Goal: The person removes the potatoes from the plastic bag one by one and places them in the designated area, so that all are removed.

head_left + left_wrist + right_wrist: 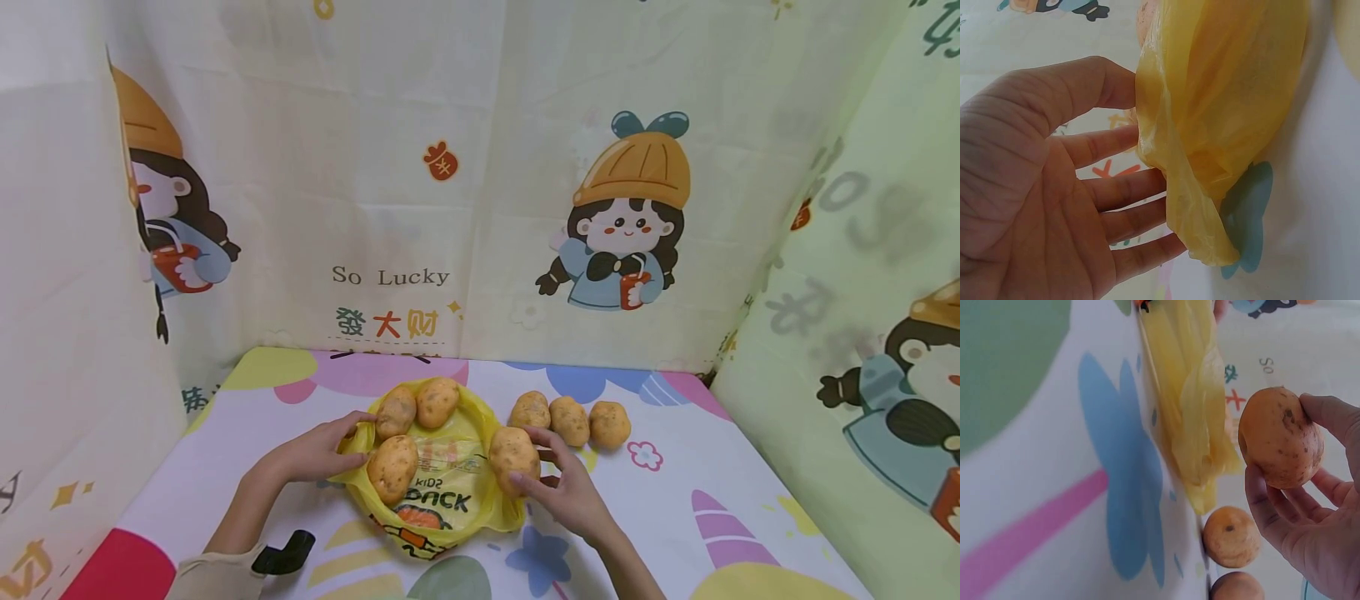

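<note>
A yellow plastic bag (480,450) lies spread open on the table, printed with dark lettering. Three potatoes (393,469) sit along its left and far side. My left hand (322,450) holds the bag's left edge between thumb and fingers; the fingertips are partly hidden by the plastic (1179,156) in the left wrist view. At the bag's right rim, my right hand (566,492) grips another potato (514,462), thumb on the near side and fingers on the far side. That potato (1280,437) is brown-spotted and held above the table in the right wrist view.
Three more potatoes (570,421) stand in a row on the table, just behind and right of the right hand. A patterned cloth (637,525) covers the tabletop. Printed fabric walls (487,208) enclose the back and both sides.
</note>
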`<state>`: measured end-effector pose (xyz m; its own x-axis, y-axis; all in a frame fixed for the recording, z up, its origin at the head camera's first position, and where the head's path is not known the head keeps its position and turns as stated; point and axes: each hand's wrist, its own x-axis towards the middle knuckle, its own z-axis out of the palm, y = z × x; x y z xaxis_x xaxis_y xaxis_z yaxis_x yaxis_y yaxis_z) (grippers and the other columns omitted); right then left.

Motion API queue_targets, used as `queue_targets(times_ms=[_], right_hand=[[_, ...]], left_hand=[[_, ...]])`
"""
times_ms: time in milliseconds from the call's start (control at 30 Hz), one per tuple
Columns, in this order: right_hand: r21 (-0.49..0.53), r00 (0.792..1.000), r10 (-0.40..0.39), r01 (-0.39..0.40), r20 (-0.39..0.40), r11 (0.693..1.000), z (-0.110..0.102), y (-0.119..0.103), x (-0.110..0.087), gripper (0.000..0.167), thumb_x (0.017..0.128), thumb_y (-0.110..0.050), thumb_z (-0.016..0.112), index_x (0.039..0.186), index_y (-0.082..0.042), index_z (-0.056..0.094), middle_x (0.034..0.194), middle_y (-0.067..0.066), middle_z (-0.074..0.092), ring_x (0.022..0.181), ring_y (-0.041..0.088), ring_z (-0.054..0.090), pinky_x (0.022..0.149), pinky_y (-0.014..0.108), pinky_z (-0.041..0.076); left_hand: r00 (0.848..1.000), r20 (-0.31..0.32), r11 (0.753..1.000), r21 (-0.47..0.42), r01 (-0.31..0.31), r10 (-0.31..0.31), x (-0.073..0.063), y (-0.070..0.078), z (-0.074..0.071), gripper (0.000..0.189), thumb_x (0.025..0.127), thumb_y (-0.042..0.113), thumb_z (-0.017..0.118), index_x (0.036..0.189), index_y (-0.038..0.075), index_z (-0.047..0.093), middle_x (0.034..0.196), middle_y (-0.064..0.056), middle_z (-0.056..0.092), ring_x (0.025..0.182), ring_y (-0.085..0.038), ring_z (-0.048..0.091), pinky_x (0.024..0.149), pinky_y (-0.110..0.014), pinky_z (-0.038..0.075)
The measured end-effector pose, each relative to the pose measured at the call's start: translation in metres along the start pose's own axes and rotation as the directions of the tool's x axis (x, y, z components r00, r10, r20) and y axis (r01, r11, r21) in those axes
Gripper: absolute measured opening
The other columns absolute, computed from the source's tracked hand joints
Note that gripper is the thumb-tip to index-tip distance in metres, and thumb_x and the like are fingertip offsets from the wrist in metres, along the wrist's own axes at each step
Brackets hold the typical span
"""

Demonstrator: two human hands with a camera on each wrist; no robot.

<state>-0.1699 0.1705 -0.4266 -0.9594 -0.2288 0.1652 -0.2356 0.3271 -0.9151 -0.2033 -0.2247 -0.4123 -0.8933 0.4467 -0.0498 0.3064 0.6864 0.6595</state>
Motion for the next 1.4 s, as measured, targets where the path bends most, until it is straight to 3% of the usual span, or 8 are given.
queue_targets(times_ms=[467,967,1400], right_hand=[[-0.062,0.990,0.097,-0.103,-0.099,0.993,-0.008,0.008,-0.005,0.067,0.086,-0.023,0.083,0.145,-0.013,0.052,0.140,0.008,0.057,0.121,0.030,0.057,0.088,0.037,0.052],[-0.121,0.966,0.189,-0.211,-0.175,0.970,-0.012,0.013,-0.010,0.068,0.090,-0.029,0.079,0.144,-0.001,0.049,0.136,0.022,0.056,0.117,0.037,0.059,0.091,0.048,0.053],[-0.135,0.952,0.249,-0.273,-0.176,0.952,-0.008,0.019,-0.011,0.065,0.092,-0.034,0.076,0.142,-0.003,0.050,0.129,0.021,0.059,0.108,0.030,0.062,0.084,0.038,0.053]], left_hand=[[1.000,0.000,1.000,0.000,-0.002,0.002,0.002,0.000,-0.002,0.063,0.091,0.026,0.071,0.146,0.006,0.047,0.137,-0.025,0.057,0.115,-0.032,0.057,0.099,-0.059,0.046],[1.000,0.004,1.000,-0.007,-0.007,0.007,0.002,0.002,-0.001,0.063,0.092,0.027,0.071,0.147,0.006,0.047,0.137,-0.024,0.058,0.111,-0.029,0.056,0.097,-0.055,0.047],[1.000,0.001,1.000,0.003,0.009,-0.009,0.002,0.001,-0.001,0.063,0.092,0.026,0.071,0.146,0.006,0.047,0.135,-0.024,0.058,0.108,-0.030,0.056,0.094,-0.054,0.048]])
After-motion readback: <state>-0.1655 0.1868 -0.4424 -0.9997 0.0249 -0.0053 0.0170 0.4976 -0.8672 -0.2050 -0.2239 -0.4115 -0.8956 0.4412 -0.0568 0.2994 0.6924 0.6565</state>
